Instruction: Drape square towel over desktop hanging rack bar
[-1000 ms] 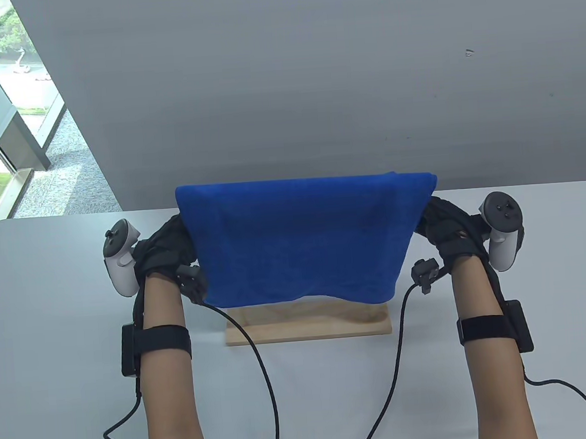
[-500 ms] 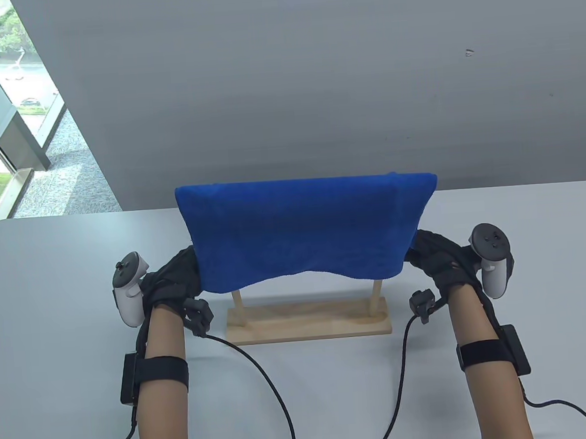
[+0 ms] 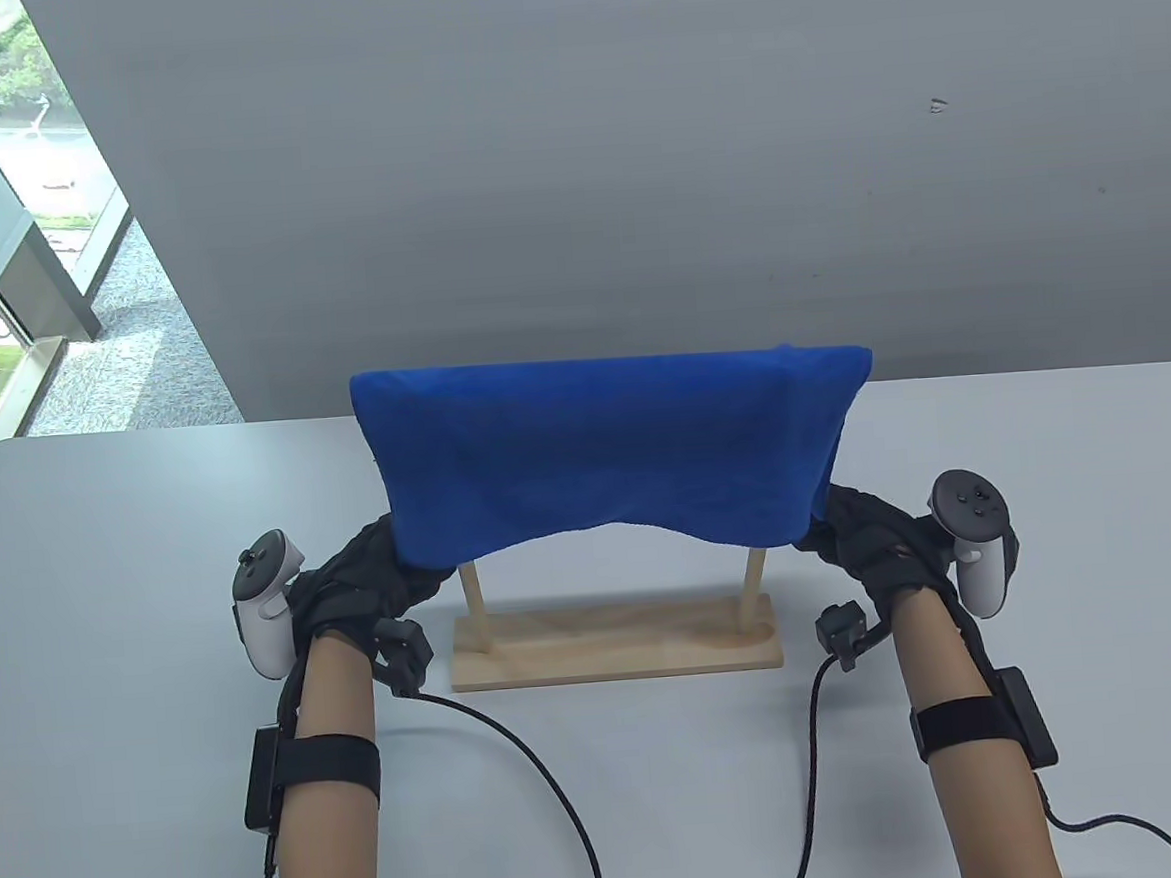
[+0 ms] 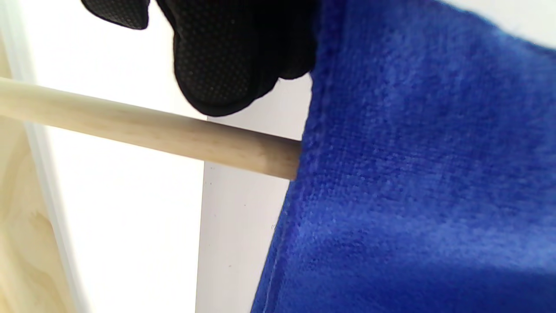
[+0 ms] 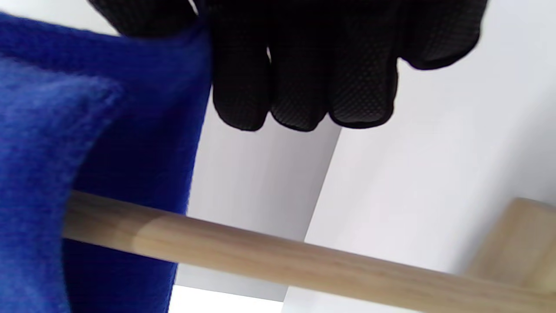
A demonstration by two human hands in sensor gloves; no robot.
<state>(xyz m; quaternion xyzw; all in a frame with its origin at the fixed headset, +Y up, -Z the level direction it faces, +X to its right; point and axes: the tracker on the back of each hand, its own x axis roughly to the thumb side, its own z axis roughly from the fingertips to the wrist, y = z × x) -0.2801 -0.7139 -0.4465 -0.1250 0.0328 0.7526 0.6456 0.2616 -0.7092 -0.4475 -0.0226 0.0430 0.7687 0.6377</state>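
Towel [image 3: 606, 448]: blue cloth with a matt, short, fuzzy pile and a stitched hem. Rack [image 3: 615, 642]: pale unpainted wood, smooth and matt, with visible grain on the base. Gloves [image 5: 304, 65]: black knit fabric with a fine dotted texture. Table [image 3: 105, 593]: smooth, matt, light grey.

I see even daylight from the window [image 3: 19, 228] at left; table [image 3: 105, 593] shadows faint; both wrist views are soft, their white backgrounds blown out
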